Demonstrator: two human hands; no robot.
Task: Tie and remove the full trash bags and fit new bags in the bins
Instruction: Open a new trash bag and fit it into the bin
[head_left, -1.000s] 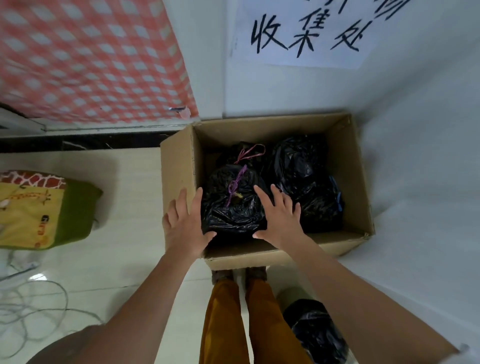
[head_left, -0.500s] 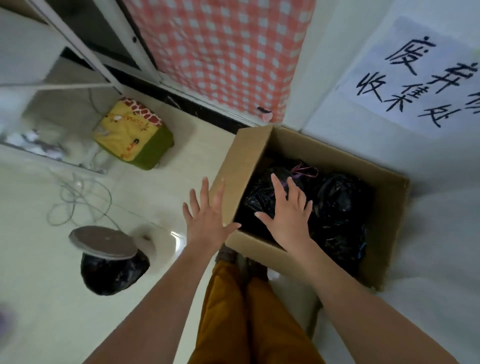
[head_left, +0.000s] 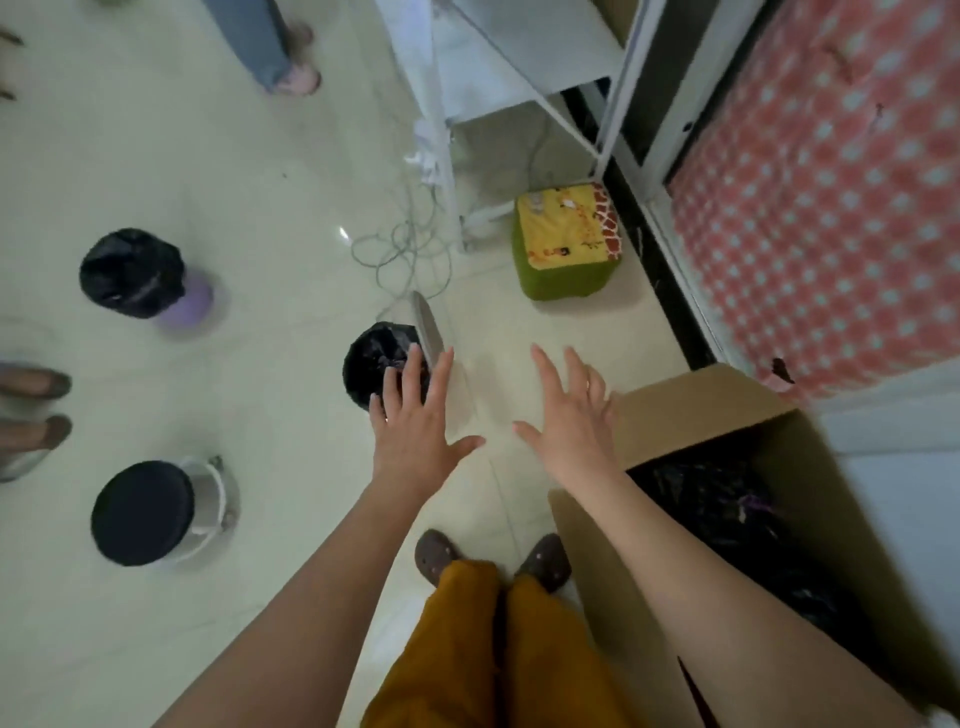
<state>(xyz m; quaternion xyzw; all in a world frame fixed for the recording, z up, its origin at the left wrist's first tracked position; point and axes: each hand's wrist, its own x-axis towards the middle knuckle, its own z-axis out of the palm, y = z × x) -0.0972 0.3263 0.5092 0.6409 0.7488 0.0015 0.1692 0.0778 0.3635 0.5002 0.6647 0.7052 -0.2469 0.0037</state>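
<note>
While both hands hang spread and empty over the floor, the left hand (head_left: 415, 431) overlaps the lidded bin (head_left: 384, 364) and the right hand (head_left: 571, 421) sits beside the box (head_left: 691, 415) of tied bags (head_left: 727, 499). Two more bins (head_left: 132, 273) (black-lined) stand well apart; a hasty reach could topple the nearest.

Cardboard box (head_left: 675, 415) at right on the floor, tied bags (head_left: 727, 499) inside it. Left hand (head_left: 415, 436) and right hand (head_left: 574, 431) side by side, apart, left of the box. Lidded bin (head_left: 382, 364) just beyond the left hand — two more bins further left: far one (head_left: 135, 273), near one (head_left: 150, 512). Cushion (head_left: 563, 241) beyond the hands, cables (head_left: 405, 249) to its left.
</note>
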